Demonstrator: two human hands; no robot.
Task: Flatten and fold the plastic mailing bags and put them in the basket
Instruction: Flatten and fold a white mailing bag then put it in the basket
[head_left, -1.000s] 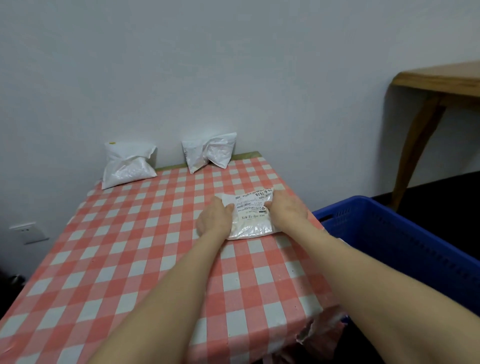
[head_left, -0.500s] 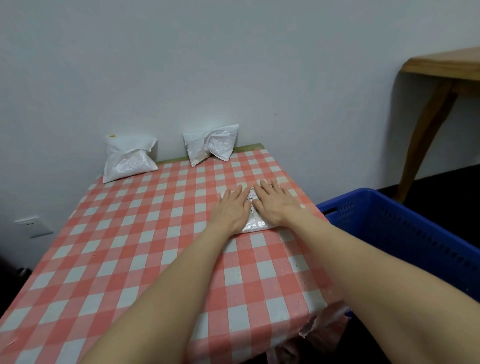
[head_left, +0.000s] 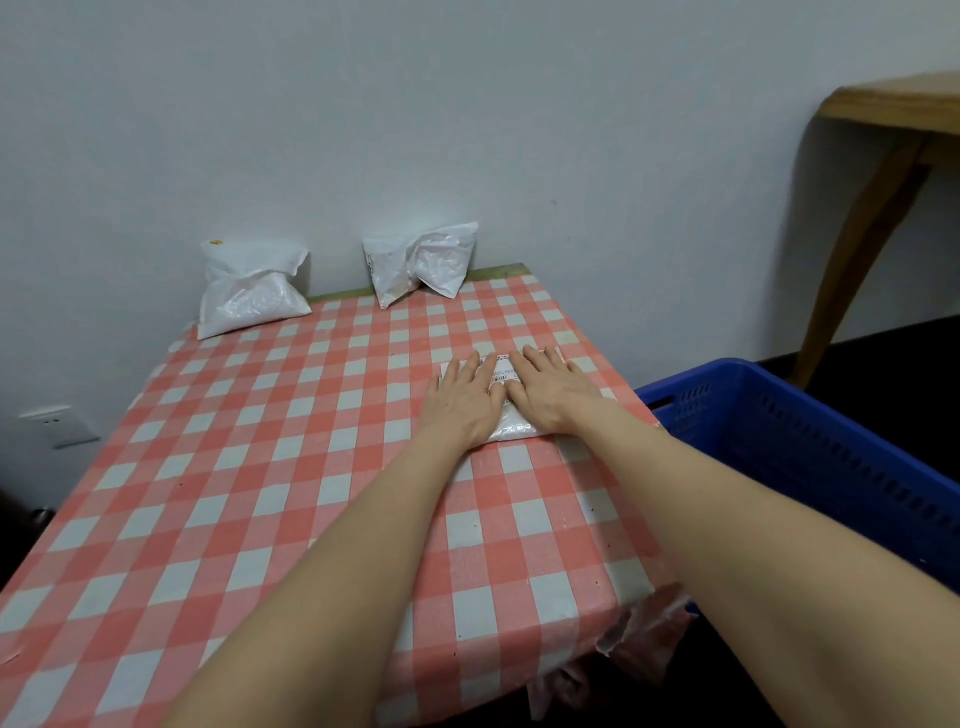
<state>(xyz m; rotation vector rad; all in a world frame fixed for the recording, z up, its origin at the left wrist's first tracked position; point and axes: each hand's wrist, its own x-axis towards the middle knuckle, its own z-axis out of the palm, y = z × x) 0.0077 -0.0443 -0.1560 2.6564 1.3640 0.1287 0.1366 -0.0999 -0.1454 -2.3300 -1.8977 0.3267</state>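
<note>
Pressing down with both palms, the person was flattening a white mailing bag (head_left: 511, 430) on the counter (head_left: 260, 493), at about two o'clock from its middle and close to the right-hand edge. The left grip (head_left: 462, 400) and the right grip (head_left: 550, 392) lay side by side on top of it, fingers straight and spread, pinching nothing. Only the printed label between them and a strip of plastic by the wrists showed.

I took this for the end of the flatten-and-fold step: the bag looked already folded small, and the pressing was to set the crease. The next move, as I judged it, called for a firm pinch so the slick plastic would not spring open. Then would come a short carry to three o'clock, where the blue basket (head_left: 779, 431) stood just beside the counter and lower than its top.

A puffy bag (head_left: 249, 291) at eleven o'clock and a crumpled bag (head_left: 421, 265) at twelve leaned against the wall, so plenty remained. The counter wore a red-and-white checked cloth, ragged at the near right corner. A wall socket (head_left: 57, 426) sat at nine o'clock, and a wooden table (head_left: 893, 104) at two o'clock over dark floor.
</note>
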